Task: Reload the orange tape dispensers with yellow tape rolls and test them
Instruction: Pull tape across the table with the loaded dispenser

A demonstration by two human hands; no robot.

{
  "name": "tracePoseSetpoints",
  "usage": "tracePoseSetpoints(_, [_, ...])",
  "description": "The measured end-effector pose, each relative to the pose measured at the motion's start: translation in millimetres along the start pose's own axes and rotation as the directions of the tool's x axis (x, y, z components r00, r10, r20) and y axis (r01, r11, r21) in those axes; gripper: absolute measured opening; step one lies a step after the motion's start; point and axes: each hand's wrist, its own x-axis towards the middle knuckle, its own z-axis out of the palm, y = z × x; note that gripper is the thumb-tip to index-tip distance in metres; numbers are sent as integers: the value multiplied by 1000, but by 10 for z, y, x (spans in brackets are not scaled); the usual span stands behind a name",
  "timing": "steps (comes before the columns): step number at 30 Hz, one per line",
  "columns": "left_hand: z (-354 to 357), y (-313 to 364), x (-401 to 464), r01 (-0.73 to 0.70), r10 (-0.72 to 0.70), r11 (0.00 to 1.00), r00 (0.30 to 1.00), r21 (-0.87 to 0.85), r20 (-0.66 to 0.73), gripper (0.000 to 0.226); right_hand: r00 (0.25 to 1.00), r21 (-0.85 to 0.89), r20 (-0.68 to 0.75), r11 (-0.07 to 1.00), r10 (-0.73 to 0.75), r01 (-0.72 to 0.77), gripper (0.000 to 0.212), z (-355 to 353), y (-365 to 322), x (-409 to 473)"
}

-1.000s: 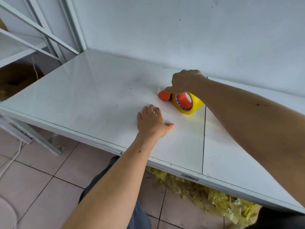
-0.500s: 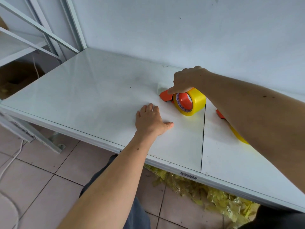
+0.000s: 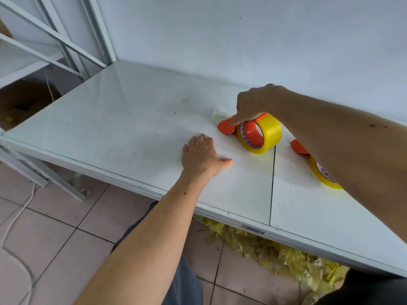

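Orange plastic shows under my right hand (image 3: 256, 104), which grips the tape dispenser (image 3: 226, 128) from above, index finger laid along its nose. It sits far right on the white table (image 3: 132, 119), yellow roll (image 3: 267, 133) upright on edge. Its long axis runs left to right, nose pointing left. My left hand (image 3: 202, 156) lies flat, fingers loosely spread, nearer and left of it, not touching. A second dispenser (image 3: 299, 147) lies further right.
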Motion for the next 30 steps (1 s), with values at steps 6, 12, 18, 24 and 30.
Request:
tracePoseSetpoints(6, [8,4,9,4,-4,1000,1000,-6,-10,94,996,38,89,999,30,-34,56,-5,80,-92])
tracePoseSetpoints(12, [6,-4,-10,-7,7,1000,1000,5,-9,93,996,27,72,999,43,-45,49,35,104,-229])
tracePoseSetpoints(18, [11,2,-5,-1,1,1000,1000,10,-6,94,996,7,87,999,38,-39,56,33,90,-244])
tracePoseSetpoints(24, [12,-4,10,-6,6,1000,1000,19,-17,94,993,24,111,999,37,-40,61,5,76,-227])
tracePoseSetpoints(30, [9,-4,6,-8,8,1000,1000,16,-14,94,992,11,115,998,57,-59,61,-13,54,-279])
